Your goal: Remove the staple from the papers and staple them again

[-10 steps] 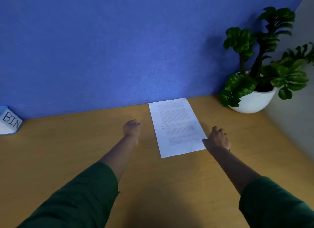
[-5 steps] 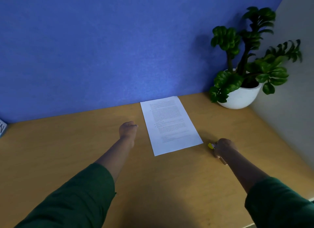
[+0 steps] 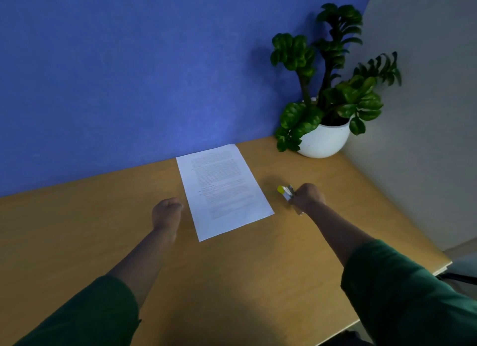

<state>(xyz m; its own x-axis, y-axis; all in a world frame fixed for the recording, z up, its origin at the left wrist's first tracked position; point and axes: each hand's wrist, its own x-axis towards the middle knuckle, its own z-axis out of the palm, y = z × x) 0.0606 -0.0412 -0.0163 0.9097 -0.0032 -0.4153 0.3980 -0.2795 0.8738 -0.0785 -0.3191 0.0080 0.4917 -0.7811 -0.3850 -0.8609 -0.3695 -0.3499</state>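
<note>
White printed papers [image 3: 224,189] lie flat on the wooden desk [image 3: 232,268], their far edge near the blue wall. My left hand [image 3: 166,212] rests on the desk just left of the papers, fingers curled, holding nothing. My right hand [image 3: 307,197] is to the right of the papers, closed around a small tool with a yellow tip and metal parts [image 3: 285,192], probably a stapler or staple remover. Only the tool's front end shows past my fingers. No staple can be made out on the papers.
A green plant in a white pot [image 3: 322,139] stands in the back right corner. The blue wall [image 3: 129,74] runs behind the desk and a grey wall on the right. The desk's right edge [image 3: 444,265] is close to my right forearm.
My right hand moved off the papers' right edge to the right and now grips the yellow-tipped tool. The view has swung right, so the bin at the left is out of frame.
</note>
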